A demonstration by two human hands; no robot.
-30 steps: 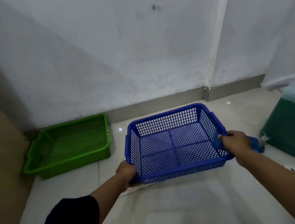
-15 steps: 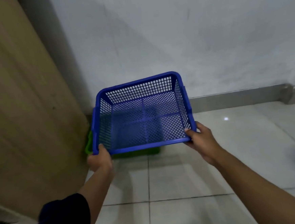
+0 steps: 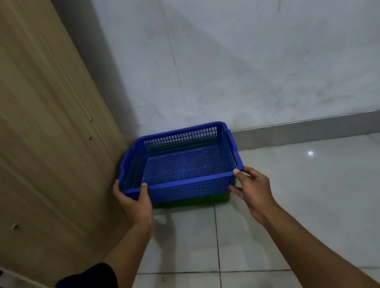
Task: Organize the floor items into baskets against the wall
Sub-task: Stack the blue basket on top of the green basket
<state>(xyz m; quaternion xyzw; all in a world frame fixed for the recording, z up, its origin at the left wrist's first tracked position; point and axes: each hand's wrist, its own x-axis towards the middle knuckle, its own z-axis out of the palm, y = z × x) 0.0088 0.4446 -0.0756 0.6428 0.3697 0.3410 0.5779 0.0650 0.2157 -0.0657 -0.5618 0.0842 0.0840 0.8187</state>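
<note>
An empty blue mesh basket (image 3: 187,185) sits nested inside the green basket (image 3: 193,201) in the corner against the white wall; only a strip of green shows below its front wall. My left hand (image 3: 134,202) grips the blue basket's front left corner, thumb over the rim. At the front right corner my right hand (image 3: 251,186) holds the rim with its thumb on top and fingers spread along the side.
A tall tan wooden panel (image 3: 36,133) stands close on the left, touching the baskets' left side. A grey skirting (image 3: 308,128) runs along the wall base. Glossy white floor tiles (image 3: 302,192) spread to the right and toward me.
I carried the blue basket left from the open floor, then lowered it into the green basket in the corner. The view swung left; the green liquid container and small blue item are out of sight.
</note>
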